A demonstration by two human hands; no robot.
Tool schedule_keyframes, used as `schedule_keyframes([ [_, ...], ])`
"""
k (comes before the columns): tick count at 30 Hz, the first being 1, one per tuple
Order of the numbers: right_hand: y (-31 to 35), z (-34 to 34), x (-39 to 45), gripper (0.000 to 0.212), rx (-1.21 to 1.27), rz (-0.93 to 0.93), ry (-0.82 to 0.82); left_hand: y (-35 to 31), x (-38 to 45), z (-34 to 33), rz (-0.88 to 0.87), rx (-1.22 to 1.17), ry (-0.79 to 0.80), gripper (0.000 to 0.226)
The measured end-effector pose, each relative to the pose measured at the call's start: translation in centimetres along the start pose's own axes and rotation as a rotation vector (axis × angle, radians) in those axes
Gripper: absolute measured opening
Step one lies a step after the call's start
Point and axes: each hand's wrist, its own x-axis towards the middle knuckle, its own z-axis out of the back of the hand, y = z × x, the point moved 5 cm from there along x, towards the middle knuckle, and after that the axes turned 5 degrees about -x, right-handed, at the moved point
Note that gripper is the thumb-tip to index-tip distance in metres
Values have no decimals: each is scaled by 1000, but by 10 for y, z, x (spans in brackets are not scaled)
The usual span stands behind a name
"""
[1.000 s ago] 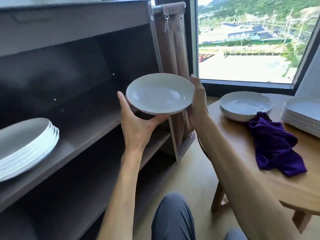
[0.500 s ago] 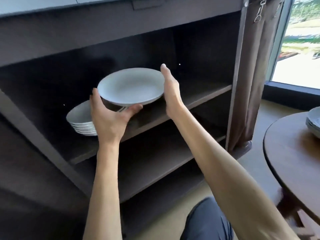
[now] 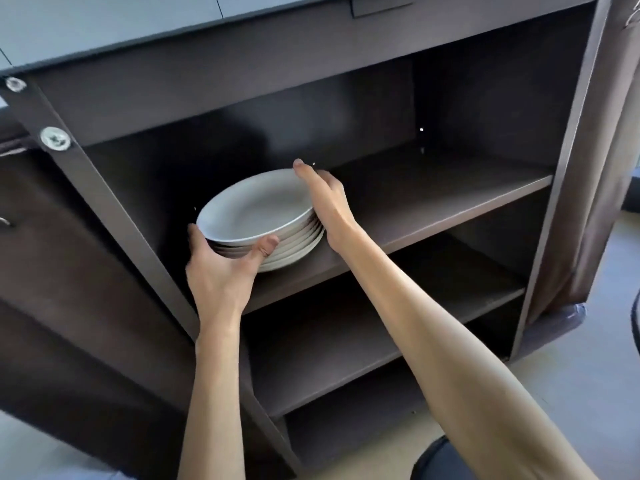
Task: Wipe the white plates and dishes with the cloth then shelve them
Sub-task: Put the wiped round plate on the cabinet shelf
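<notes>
Both hands were on the top plate: left hand gripped its near-left rim, thumb curled up over the edge and fingers underneath, while the right hand cupped the far-right rim, fingers curved round behind it. Half a sec earlier that plate was carried in the air in front of the stack; by now it had come down onto it, sitting level w/ the pile, though whether its full weight had settled couldn't be told, since both hands were still holding it. The stack stood on the upper shelf of the dark cupboard, towards the shelf's left end; the rest of that shelf ran off to the stack's right. Below the stack was a lower shelf. A brown curtain hung far right of the stack, past the cupboard's side. So this plate was about shelved – prob. only the release was left, then back for another plate; cloth not in view.
</notes>
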Motion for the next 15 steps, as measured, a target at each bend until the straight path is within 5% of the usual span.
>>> schedule_keyframes([
  [9, -12, -6, 5, 88, -59, -68, -13, 9, 6, -1, 83, 2, 49, 147],
  [15, -13, -7, 8, 54, -107, -60, -25, 10, 4, -1, 116, -4, 54, 141],
])
